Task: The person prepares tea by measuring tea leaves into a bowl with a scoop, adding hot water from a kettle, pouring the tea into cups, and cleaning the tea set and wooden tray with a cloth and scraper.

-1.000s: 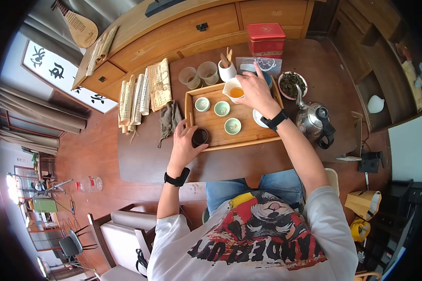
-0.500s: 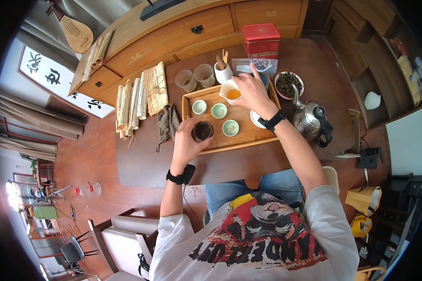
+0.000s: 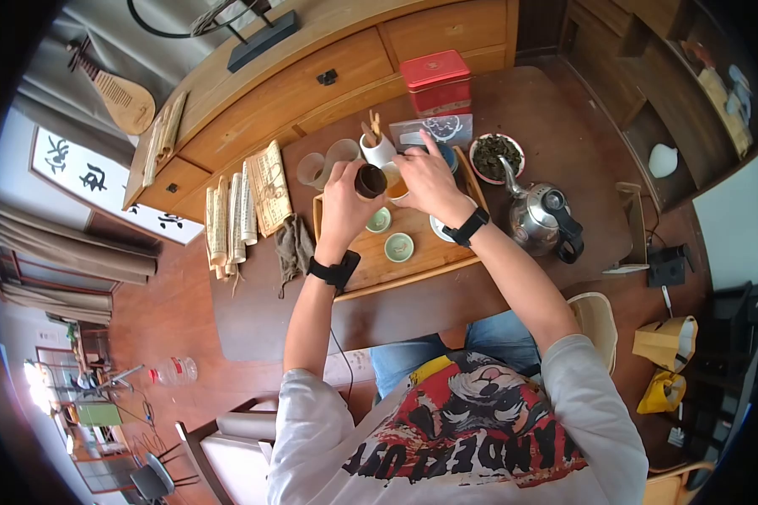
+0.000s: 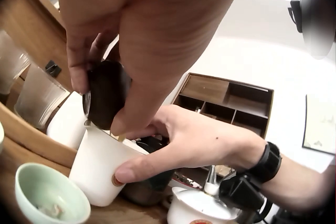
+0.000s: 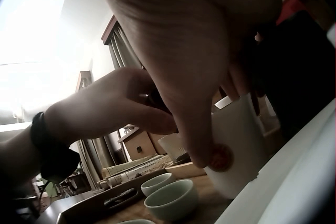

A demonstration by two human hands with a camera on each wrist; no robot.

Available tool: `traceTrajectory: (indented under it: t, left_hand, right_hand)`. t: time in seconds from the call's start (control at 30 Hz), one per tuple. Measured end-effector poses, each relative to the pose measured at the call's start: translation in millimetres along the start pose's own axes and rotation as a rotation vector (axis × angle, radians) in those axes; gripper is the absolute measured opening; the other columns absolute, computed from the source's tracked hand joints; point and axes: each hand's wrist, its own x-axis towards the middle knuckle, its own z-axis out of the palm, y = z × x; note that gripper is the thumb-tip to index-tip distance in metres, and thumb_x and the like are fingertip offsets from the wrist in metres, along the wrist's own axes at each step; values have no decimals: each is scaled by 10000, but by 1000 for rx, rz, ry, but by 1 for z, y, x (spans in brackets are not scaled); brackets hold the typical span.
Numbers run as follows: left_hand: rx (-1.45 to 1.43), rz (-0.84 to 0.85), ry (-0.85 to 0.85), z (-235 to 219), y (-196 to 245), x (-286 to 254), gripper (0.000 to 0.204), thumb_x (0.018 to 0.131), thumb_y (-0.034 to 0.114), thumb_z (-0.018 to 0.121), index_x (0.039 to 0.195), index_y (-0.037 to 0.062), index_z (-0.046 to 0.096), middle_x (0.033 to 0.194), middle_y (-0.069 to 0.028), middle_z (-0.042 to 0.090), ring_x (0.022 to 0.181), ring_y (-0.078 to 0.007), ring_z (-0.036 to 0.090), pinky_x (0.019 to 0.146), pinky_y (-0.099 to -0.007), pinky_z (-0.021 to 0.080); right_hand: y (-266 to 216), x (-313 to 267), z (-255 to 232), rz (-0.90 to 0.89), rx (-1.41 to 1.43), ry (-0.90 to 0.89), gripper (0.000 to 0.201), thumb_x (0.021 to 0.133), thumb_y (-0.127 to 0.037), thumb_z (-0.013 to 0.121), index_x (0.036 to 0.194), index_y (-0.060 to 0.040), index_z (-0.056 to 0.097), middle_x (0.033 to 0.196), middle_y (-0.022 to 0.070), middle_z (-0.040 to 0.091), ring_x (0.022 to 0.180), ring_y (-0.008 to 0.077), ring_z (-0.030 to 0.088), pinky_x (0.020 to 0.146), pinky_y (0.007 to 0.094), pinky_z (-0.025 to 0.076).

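Observation:
The left hand (image 3: pixel 337 206) grips a small dark cup (image 3: pixel 370 180), held tilted against or just over the rim of a white pitcher (image 4: pixel 102 163). The right hand (image 3: pixel 434 183) holds that pitcher, its thumb pressed on the side by a round red mark (image 5: pixel 221 157). Amber liquid (image 3: pixel 398 187) shows inside the pitcher. Whether anything flows from the dark cup I cannot tell. Pale green cups (image 3: pixel 398 247) stand on the wooden tray (image 3: pixel 446 259) below the hands; the left hand hides part of the tray.
A steel kettle (image 3: pixel 534 217) and a bowl of leaves (image 3: pixel 490 160) stand right of the tray. Behind it are a red tin (image 3: pixel 438 82), a white tool holder (image 3: pixel 378 151) and clear cups (image 3: pixel 311 170). Scrolls (image 3: pixel 232 217) and a grey cloth (image 3: pixel 294 249) lie left.
The left hand has lifted the dark cup from the tray's near left corner, carried it up and right to the pitcher, and tilted it. The right hand still holds the pitcher.

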Motion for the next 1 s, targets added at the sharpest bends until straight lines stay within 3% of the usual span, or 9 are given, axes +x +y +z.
traceTrajectory:
  t: [0.07, 0.2, 0.23, 0.3, 0.37, 0.43, 0.57, 0.77, 1.0]
  left_hand:
    - [84, 60, -50, 0, 3, 7, 588, 731, 38, 892, 1288, 2, 708, 1186, -184, 694, 1079, -403, 722, 944, -463, 610]
    - [255, 247, -196, 0, 17, 19, 618, 766, -51, 785, 1369, -9, 655, 1324, -173, 647, 1257, -390, 630, 1061, -460, 559]
    - [256, 253, -201, 3, 17, 21, 618, 766, -51, 785, 1369, -9, 655, 1324, -173, 647, 1257, -390, 630, 1061, -460, 559]
    - [421, 474, -241, 6, 18, 26, 553, 813, -46, 719, 1361, -20, 654, 1320, -160, 651, 1238, -364, 644, 1055, -447, 564]
    - [511, 511, -247, 7, 24, 25, 504, 854, -26, 663, 1358, -23, 653, 1333, -154, 653, 1232, -336, 648, 1054, -430, 566]
    - [713, 649, -132, 6, 25, 25, 422, 865, 35, 678, 1285, -9, 687, 1325, -126, 647, 1174, -281, 649, 983, -375, 594]
    - [638, 631, -113, 5, 21, 17, 557, 835, -17, 711, 1387, -15, 644, 1368, -151, 660, 1219, -338, 655, 1038, -425, 576]
    - [150, 141, 66, -1, 22, -8, 621, 754, 54, 903, 1340, 42, 697, 1253, -170, 728, 1194, -383, 658, 1033, -462, 565]
    - [1, -219, 95, -18, 12, -84, 625, 737, 132, 967, 1306, 21, 732, 1150, -144, 764, 991, -281, 751, 891, -398, 600]
  right_hand:
    - [-3, 2, -3, 25, -43, -22, 703, 652, -365, 1031, 1151, 30, 732, 996, 137, 773, 1125, 279, 740, 1371, 498, 251]
    - [-8, 0, -11, 51, -93, -43, 957, 651, -368, 1028, 1328, 164, 611, 1080, 166, 772, 1138, 275, 744, 1368, 465, 264]
    - [-8, -1, -10, 40, -101, 0, 1022, 648, -359, 1026, 1383, 191, 575, 1072, 175, 776, 1137, 276, 746, 1366, 457, 269]
    - [-9, -1, -8, 60, -92, 4, 1078, 643, -347, 1022, 1423, 213, 531, 1061, 183, 778, 1133, 276, 748, 1362, 445, 278]
    - [-8, -1, -8, 78, -83, 8, 1135, 639, -335, 1019, 1463, 236, 487, 1051, 191, 781, 1129, 276, 751, 1357, 433, 287]
    - [-8, -1, -7, 75, -35, 21, 1176, 629, -316, 1014, 1488, 253, 446, 1033, 201, 783, 1129, 271, 752, 1352, 413, 294]
    - [-8, 0, -7, 75, -62, 3, 1179, 632, -335, 1018, 1487, 247, 452, 1044, 198, 784, 1134, 273, 751, 1353, 411, 289]
    - [-9, -1, -14, 71, -63, -29, 1192, 650, -412, 1029, 1487, 230, 474, 1072, 202, 780, 1136, 272, 748, 1356, 417, 279]
    - [-4, 0, -7, 57, -38, -47, 1116, 659, -440, 1029, 1463, 155, 534, 1081, 191, 783, 1174, 273, 737, 1376, 457, 238]
